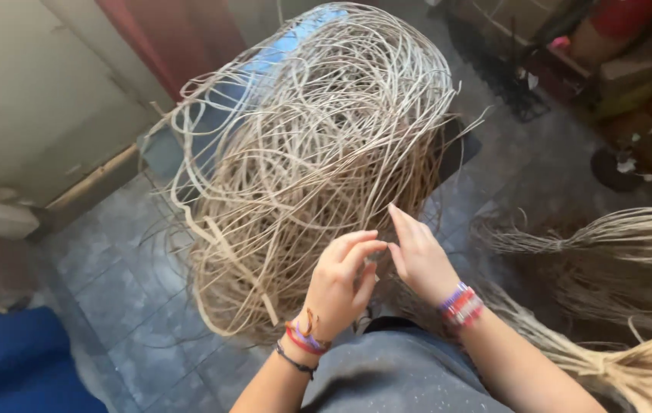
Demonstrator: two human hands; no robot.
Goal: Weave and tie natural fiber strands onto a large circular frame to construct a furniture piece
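In the head view, a big tangled mass of pale straw-coloured cane strands (pixel 307 153) is sitting on the grey tiled floor (pixel 120 298) just ahead of the person's knees, and both hands are working at its near, lower edge. The left hand (pixel 339 287) is curling its fingers (pixel 360 246) narrowly inward, the tips coming together close to the strands; whether a strand is actually being pinched there cannot be told. The right hand (pixel 420 256) is standing just beside it, nearly touching, with its fingers (pixel 401 222) held straight and close together, pointing up into the tangle. The strands are thin, flat to round, stiff and looping, forming a loose, airy, roughly dome-shaped heap. Both wrists are wearing woven bead bracelets (pixel 460 304) in red, purple and white. To the right, bundles of finer fibre (pixel 609 260), gathered like brushes, are lying across the floor toward its right edge. A blue cushion-like shape (pixel 16 363) is showing at the lower left corner, and the person's grey-clad lap (pixel 398 371) is filling the bottom centre.
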